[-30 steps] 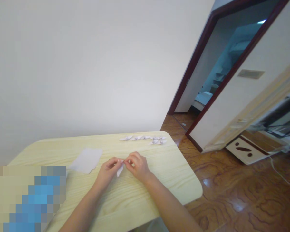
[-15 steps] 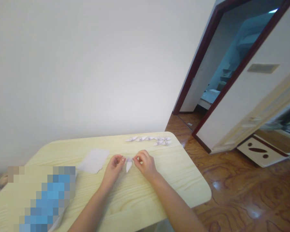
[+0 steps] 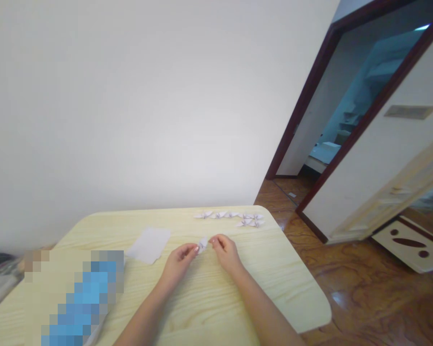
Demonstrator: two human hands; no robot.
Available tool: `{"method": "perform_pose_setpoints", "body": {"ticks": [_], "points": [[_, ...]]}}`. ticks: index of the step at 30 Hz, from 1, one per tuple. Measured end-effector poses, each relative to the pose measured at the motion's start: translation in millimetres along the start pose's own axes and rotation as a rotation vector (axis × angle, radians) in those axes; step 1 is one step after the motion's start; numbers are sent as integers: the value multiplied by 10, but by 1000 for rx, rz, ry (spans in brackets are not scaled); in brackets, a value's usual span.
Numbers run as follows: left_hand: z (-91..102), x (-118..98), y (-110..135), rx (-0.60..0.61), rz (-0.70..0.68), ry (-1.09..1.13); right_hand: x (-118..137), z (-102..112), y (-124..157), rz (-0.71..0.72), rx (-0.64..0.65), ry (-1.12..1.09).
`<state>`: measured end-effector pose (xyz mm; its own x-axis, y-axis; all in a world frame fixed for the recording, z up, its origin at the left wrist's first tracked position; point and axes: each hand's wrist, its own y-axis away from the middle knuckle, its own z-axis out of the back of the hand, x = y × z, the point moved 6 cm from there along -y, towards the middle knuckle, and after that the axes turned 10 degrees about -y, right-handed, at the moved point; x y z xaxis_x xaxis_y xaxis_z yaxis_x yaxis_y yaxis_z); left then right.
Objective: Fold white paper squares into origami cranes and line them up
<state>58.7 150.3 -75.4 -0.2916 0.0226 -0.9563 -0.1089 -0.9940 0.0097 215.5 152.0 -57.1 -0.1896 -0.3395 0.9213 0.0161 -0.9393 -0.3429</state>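
A small white folded paper crane (image 3: 202,245) is held just above the table, between my two hands. My left hand (image 3: 182,260) pinches its left side between thumb and fingertips. At its right edge, the thumb and index finger of my right hand (image 3: 225,251) are pressed together; the exact grip there is small and partly blurred. Several similar paper cranes (image 3: 231,216) lie in two short rows along the far edge, beyond my right hand. To the left of my hands is a flat stack of white paper (image 3: 150,245).
The light wood-grain table (image 3: 274,288) has rounded corners and stands against a white wall (image 3: 147,105). A pixelated blue item (image 3: 90,293) covers the near left part. To the right are a brown wooden floor (image 3: 364,288), a doorway and a low white cabinet (image 3: 407,242).
The paper crane has turned from pointing down toward me to pointing up and right. My left hand still holds it. The view has shifted slightly, moving everything right and down.
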Motion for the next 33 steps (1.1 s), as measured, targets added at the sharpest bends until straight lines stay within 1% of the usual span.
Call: {"method": "perform_pose_setpoints", "body": {"ticks": [2,4,6,11,13,16,18,20,25,28,31,33], "points": [[-25,-11,3,42,0,-4,-123,-87,-7,-150,98,-100],[-42,-10,4,59,-4,-6,-204,-149,3,-279,144,-194],[-45,11,-5,49,-9,3,-232,-174,10,-348,139,-266],[-67,82,-28,83,-3,28,-234,-197,33,-424,123,-421],[-54,89,-23,69,14,48,-229,-204,54,-467,116,-520],[-35,98,1,43,68,117,-223,-228,98,-588,112,-690],[-47,108,16,61,109,194,-228,-246,127,-689,107,-797],[-68,118,26,92,142,278,-241,-252,142,-759,89,-890],[-118,157,34,141,247,455,-315,-262,148,-840,55,-1079],[-147,168,45,147,310,534,-333,-268,158,-859,49,-1114],[-143,152,45,136,298,518,-313,-245,135,-790,45,-1059],[-121,150,36,116,269,473,-306,-195,98,-701,12,-945]]}}
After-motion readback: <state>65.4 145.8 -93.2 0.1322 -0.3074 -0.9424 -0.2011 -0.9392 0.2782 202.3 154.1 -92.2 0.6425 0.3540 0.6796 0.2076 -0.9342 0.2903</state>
